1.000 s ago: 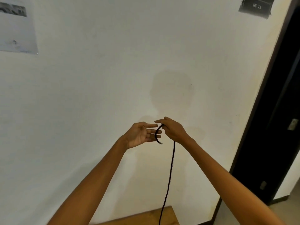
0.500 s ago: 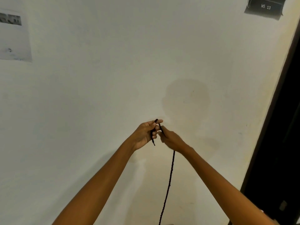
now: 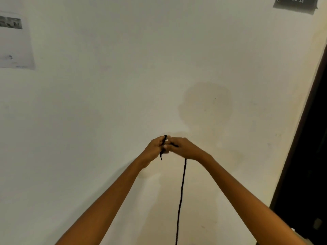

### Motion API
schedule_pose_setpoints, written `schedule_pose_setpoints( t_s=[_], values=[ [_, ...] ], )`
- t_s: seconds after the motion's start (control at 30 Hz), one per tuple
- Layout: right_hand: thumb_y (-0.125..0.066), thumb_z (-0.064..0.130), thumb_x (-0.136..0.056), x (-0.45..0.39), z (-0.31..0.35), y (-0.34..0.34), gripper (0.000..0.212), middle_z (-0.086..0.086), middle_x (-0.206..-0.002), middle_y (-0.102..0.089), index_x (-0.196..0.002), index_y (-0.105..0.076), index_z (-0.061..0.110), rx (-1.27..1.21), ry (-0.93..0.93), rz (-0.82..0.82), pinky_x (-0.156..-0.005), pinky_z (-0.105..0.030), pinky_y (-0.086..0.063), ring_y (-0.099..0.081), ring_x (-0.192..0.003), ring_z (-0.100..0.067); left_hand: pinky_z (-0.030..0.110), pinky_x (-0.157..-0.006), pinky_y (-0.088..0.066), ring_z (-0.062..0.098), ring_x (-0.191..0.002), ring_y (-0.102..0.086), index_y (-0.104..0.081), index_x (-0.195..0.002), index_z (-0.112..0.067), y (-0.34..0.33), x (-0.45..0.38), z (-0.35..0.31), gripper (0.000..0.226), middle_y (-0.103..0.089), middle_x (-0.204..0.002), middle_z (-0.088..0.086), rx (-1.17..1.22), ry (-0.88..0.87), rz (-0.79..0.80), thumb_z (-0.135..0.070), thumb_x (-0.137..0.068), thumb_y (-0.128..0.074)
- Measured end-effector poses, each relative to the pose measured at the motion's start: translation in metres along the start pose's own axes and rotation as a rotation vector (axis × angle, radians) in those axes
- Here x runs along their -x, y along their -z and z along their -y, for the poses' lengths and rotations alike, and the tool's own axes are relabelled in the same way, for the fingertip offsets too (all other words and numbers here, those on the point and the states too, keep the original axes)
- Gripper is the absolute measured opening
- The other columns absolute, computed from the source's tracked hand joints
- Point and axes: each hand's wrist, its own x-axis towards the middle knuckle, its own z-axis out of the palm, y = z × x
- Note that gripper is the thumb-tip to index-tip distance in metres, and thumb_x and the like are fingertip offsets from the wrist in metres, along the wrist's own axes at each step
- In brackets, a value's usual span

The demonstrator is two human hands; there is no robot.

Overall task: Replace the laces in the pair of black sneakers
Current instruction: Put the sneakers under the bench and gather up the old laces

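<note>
Both arms reach up in front of a white wall. A black lace hangs straight down from my hands and runs out of the bottom of the view. My left hand is closed around the lace's upper end, whose tip sticks out above and below the fist. My right hand touches the left one and pinches the same lace just beside it. The black sneakers are out of sight.
A white wall fills the view. A printed paper sheet is stuck at the upper left, a dark sign at the upper right. A dark door frame runs down the right edge.
My left hand, open a second ago, has closed on the lace's end. Both hands have come together. The camera has tilted up, so the wooden surface at the bottom has left the view.
</note>
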Motion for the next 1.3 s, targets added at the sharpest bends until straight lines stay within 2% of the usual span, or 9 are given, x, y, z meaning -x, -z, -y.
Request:
schedule_pose_setpoints(
  t_s=[0.17,0.37,0.57,0.63,0.73,0.8,1.0,1.13,1.3],
  values=[
    [-0.050,0.033,-0.097,-0.009,0.003,0.007,0.025,0.011,-0.068,-0.051,-0.083,-0.054,0.014,-0.138,-0.067,-0.272,-0.057,-0.014,-0.035,-0.048,-0.060,-0.001,0.025,-0.073,-0.050,0.013,-0.067,-0.060,-0.055,-0.120,-0.010,0.007,0.013,-0.005,0.036,-0.068,-0.093,0.003,0.133,0.033,0.088,-0.006,-0.102,-0.025],
    [-0.045,0.035,-0.099,-0.009,0.003,-0.018,0.030,0.007,-0.067,-0.046,-0.074,-0.046,0.019,-0.427,-0.185,-0.362,-0.056,-0.019,-0.032,-0.040,-0.058,-0.006,0.024,-0.059,-0.043,0.012,-0.055,-0.047,-0.057,-0.116,-0.005,0.017,0.018,-0.012,0.033,-0.058,-0.073,0.002,0.391,0.046,0.248,-0.016,-0.103,-0.029],
    [-0.036,0.010,-0.097,0.000,0.008,-0.058,0.022,0.007,-0.067,-0.049,-0.085,-0.051,0.021,-0.355,-0.275,-0.142,-0.052,-0.019,-0.032,-0.042,-0.057,-0.008,0.027,-0.074,-0.057,0.020,-0.079,-0.070,-0.048,-0.122,-0.002,0.014,0.019,-0.004,0.028,-0.066,-0.108,0.012,0.618,0.052,0.060,-0.010,-0.102,-0.029],
    [-0.035,0.017,-0.100,0.004,0.013,-0.065,0.024,0.003,-0.069,-0.049,-0.081,-0.048,0.018,-0.318,-0.290,-0.079,-0.054,-0.021,-0.032,-0.041,-0.059,-0.011,0.027,-0.074,-0.057,0.023,-0.087,-0.070,-0.045,-0.125,-0.003,0.013,0.020,0.002,0.028,-0.060,-0.119,0.017,0.582,0.055,-0.004,-0.008,-0.102,-0.031],
    [-0.040,0.028,-0.101,0.010,0.011,-0.069,0.024,-0.001,-0.093,-0.062,-0.109,-0.059,0.014,-0.186,-0.245,-0.015,-0.067,-0.024,-0.039,-0.054,-0.078,-0.014,0.028,-0.080,-0.057,0.030,-0.098,-0.065,-0.040,-0.133,-0.004,0.015,0.021,0.012,0.033,-0.055,-0.127,0.023,0.528,0.069,-0.100,-0.002,-0.100,-0.036],
    [-0.044,0.033,-0.100,0.015,0.009,-0.069,0.031,-0.002,-0.095,-0.064,-0.112,-0.064,0.013,-0.088,-0.211,-0.004,-0.072,-0.028,-0.039,-0.055,-0.082,-0.015,0.025,-0.080,-0.056,0.031,-0.103,-0.062,-0.034,-0.139,-0.004,0.018,0.022,0.015,0.041,-0.052,-0.130,0.023,0.405,0.061,-0.112,0.001,-0.098,-0.039],
    [-0.051,0.035,-0.096,0.020,0.022,-0.045,0.024,0.008,-0.065,-0.051,-0.081,-0.058,0.017,-0.126,-0.074,-0.144,-0.055,-0.019,-0.031,-0.042,-0.056,-0.004,0.023,-0.094,-0.046,0.017,-0.123,-0.050,-0.023,-0.147,-0.013,0.014,0.032,0.011,0.057,-0.046,-0.139,0.001,0.040,0.017,0.023,-0.006,-0.096,-0.048],
    [-0.056,0.032,-0.094,0.008,0.032,-0.017,0.024,0.008,-0.067,-0.055,-0.077,-0.056,0.016,-0.170,-0.024,-0.269,-0.056,-0.012,-0.037,-0.048,-0.059,-0.002,0.023,-0.089,-0.051,0.009,-0.098,-0.066,-0.040,-0.135,-0.019,0.004,0.038,-0.001,0.044,-0.056,-0.128,0.004,0.023,-0.014,0.200,0.002,-0.096,-0.037],
    [-0.055,0.038,-0.094,0.001,0.016,0.005,0.031,0.005,-0.067,-0.048,-0.076,-0.049,0.013,-0.275,-0.166,-0.410,-0.059,-0.021,-0.033,-0.042,-0.061,-0.008,0.034,-0.084,-0.051,0.022,-0.085,-0.066,-0.051,-0.125,-0.010,0.008,0.044,-0.016,0.045,-0.067,-0.111,0.011,0.298,0.037,0.393,0.004,-0.086,-0.034]
  ],
)
